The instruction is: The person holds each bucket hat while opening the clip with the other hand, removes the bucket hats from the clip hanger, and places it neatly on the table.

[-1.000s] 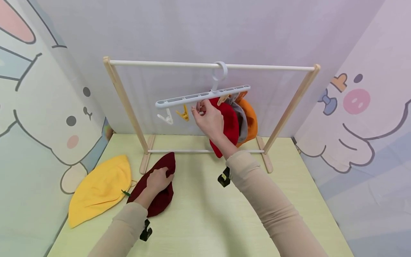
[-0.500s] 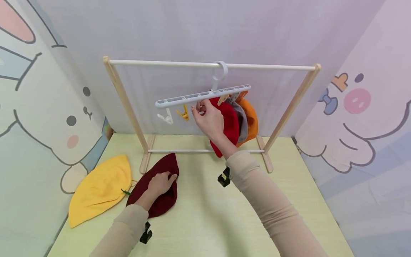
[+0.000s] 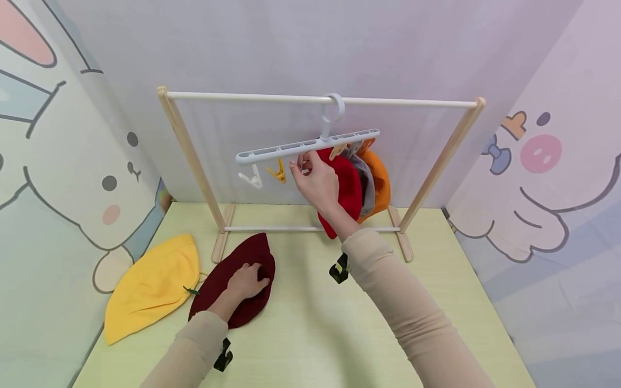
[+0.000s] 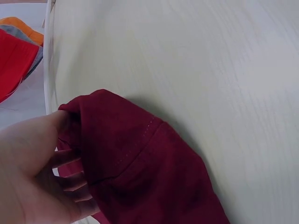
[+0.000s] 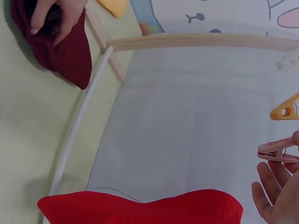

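Note:
My left hand (image 3: pixel 245 281) is on a dark maroon bucket hat (image 3: pixel 220 269) lying on the table. In the left wrist view its thumb and fingers curl into the folded edge of the cloth, fingertips hidden. My right hand (image 3: pixel 317 180) is raised under the bar of a white clip hanger (image 3: pixel 291 150). It pinches a pink clothespin (image 5: pixel 273 151), best seen in the right wrist view. A yellow clothespin (image 3: pixel 278 171) and a white clothespin (image 3: pixel 251 177) dangle to its left. To its right hang a red hat (image 3: pixel 348 188), a grey hat (image 3: pixel 366 186) and an orange hat (image 3: pixel 380 178).
A yellow hat (image 3: pixel 152 288) with a small green leaf lies at the table's left. The wooden rack (image 3: pixel 191 156) stands at the back, its white top rod (image 3: pixel 242 97) bearing the hanger. Cartoon-printed curtains (image 3: pixel 514 161) enclose the table.
My left hand has shifted slightly right over the maroon hat, whose near brim has spread a little to the right. The right hand stays in place at the hanger.

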{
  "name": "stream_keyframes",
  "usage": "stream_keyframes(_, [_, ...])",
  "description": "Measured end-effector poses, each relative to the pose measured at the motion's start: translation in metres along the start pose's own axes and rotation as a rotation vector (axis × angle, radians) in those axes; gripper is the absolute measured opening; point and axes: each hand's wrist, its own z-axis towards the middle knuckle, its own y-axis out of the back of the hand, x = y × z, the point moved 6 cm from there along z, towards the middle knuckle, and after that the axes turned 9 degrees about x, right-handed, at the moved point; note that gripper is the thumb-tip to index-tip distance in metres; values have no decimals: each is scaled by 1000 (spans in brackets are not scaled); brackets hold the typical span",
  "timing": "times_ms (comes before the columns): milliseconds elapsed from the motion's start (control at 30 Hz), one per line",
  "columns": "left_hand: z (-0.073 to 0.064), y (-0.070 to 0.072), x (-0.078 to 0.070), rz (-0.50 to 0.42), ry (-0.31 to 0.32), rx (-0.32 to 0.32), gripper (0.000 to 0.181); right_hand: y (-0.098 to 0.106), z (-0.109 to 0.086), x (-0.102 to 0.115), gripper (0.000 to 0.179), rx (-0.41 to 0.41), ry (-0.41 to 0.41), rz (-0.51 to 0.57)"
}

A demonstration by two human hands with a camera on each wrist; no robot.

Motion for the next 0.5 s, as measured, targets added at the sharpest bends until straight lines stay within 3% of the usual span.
stream_keyframes(500, [5,-2,6,19,-1,31,59,-1,2,0,23,7,-13,-3])
